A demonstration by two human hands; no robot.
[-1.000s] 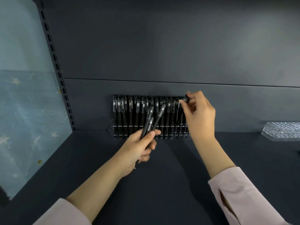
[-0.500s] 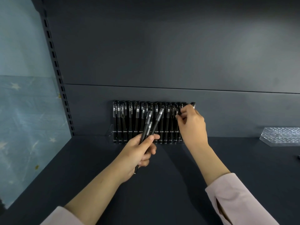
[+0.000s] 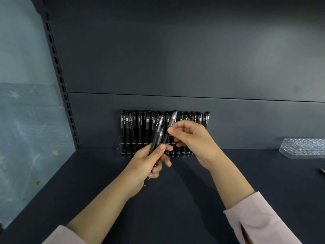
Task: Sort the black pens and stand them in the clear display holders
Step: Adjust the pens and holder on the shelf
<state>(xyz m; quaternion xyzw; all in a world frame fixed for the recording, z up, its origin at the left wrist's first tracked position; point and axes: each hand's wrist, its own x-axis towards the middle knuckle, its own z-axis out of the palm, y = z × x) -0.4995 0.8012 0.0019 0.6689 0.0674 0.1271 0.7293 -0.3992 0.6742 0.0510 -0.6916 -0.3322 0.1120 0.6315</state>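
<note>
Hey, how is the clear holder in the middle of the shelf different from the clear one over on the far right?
The middle holder is packed with upright black pens; the right holder shows none. The middle holder sits just behind the left hand and right hand; the right holder sits apart at the frame's edge, partly cut off. Both are clear plastic on the dark shelf.

Black pens (image 3: 133,131) across the far row, silver bands and white lettering under clear caps, and the pens in hand (image 3: 156,136) match. Shelf (image 3: 175,199) and back panel (image 3: 175,50): plain dark slate blue. Left, a pale blue wall (image 3: 26,129) with faint stars. Sleeves (image 3: 260,224) pale pink. Far right, a clear faceted tray (image 3: 304,147).
</note>
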